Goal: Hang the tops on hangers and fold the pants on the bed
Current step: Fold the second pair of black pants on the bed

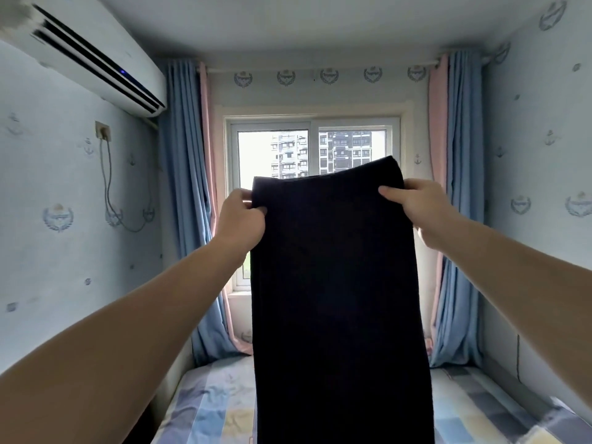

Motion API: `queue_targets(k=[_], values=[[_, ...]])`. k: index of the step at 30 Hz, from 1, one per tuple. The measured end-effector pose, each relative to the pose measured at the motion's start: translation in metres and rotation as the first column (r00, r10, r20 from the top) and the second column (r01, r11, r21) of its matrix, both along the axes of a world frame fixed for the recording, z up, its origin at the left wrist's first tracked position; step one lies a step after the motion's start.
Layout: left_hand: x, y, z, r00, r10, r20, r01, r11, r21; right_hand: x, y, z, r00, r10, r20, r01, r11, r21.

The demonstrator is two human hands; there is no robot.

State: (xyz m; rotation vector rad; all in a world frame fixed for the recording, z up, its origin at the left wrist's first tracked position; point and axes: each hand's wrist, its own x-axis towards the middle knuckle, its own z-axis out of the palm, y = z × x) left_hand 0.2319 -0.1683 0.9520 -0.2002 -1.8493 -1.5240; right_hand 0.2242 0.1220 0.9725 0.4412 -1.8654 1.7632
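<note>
Between the two raised hands, dark pants [336,283] are being held up by the waistband, pinched by the left hand [242,219] and right hand [416,209], hanging straight above the bed [205,411], probably for even folding.

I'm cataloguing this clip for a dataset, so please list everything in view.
pants: one, dark navy, held up, centre
bed: one, pastel check sheet, bottom
window: one, white frame, far wall
curtains: two, blue with pink edges, beside window
air conditioner: one, white, upper left wall
socket: one, beige, left wall, cable hanging
left hand: one, grips pants' top left edge
right hand: one, grips pants' top right edge
</note>
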Motion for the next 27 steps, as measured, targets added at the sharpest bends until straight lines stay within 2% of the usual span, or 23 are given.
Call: queue_targets(k=[9, 15, 21, 24, 27], values=[[-0.018, -0.049, -0.050, 0.993, 0.027, 0.114, -0.026, 1.000, -0.002, -0.033, -0.052, -0.037, 0.995, 0.020, 0.102, -0.020, 1.000, -0.010], [-0.082, -0.098, -0.128, 0.975, 0.005, 0.223, -0.011, 1.000, 0.024, -0.112, -0.103, -0.109, 0.975, 0.045, 0.216, -0.046, 0.999, -0.002], [-0.202, -0.159, -0.284, 0.918, 0.037, 0.394, -0.053, 0.998, 0.030, -0.239, -0.165, -0.256, 0.903, 0.017, 0.429, -0.051, 0.996, 0.067], [-0.279, -0.194, -0.387, 0.831, 0.049, 0.554, -0.084, 0.996, 0.038, -0.321, -0.199, -0.355, 0.834, -0.025, 0.551, -0.074, 0.985, 0.158], [-0.352, -0.227, -0.500, 0.719, 0.113, 0.686, -0.110, 0.993, -0.049, -0.402, -0.235, -0.471, 0.742, -0.078, 0.666, -0.106, 0.967, 0.232]])
